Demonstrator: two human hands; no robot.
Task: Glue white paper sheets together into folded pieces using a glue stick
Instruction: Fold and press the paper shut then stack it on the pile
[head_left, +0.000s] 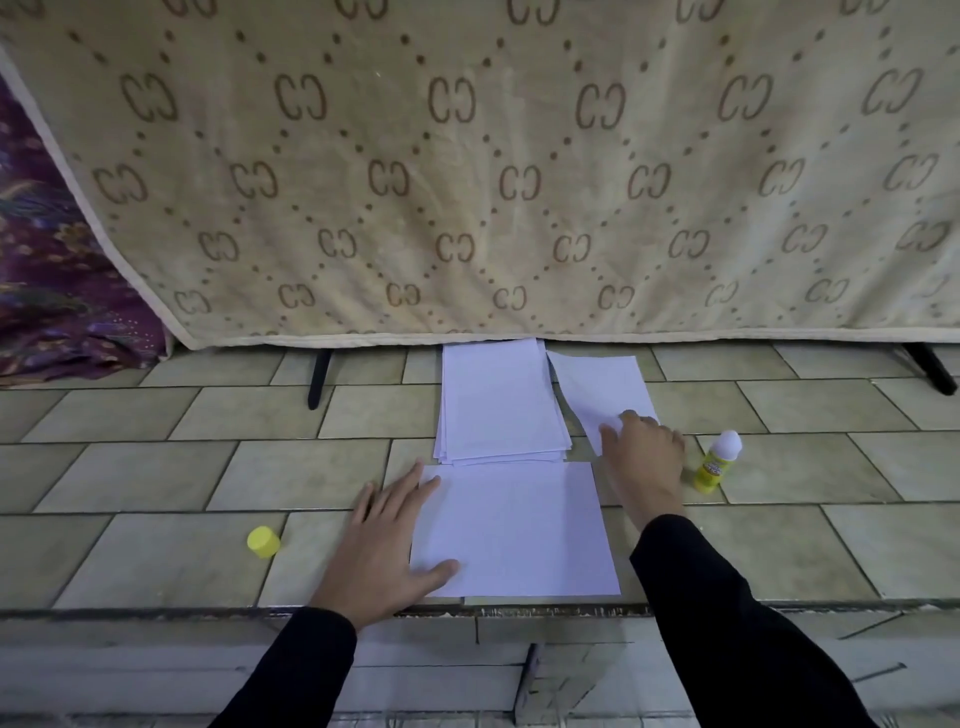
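A white paper sheet (519, 530) lies flat on the tiled floor in front of me. My left hand (387, 545) rests spread on its left edge, fingers apart, pressing it down. Behind it sits a stack of white sheets (498, 400). To the right of the stack lies a folded white piece (597, 389); my right hand (644, 457) lies on its near corner, fingers on the paper. An uncapped yellow glue stick (718, 462) stands upright just right of that hand. Its yellow cap (263, 541) lies on the floor to the left.
A beige patterned blanket (493, 171) hangs behind the papers, with dark legs (319, 379) showing beneath it. Purple fabric (57, 291) is bunched at far left. A step edge (519, 610) runs across just near of the sheet.
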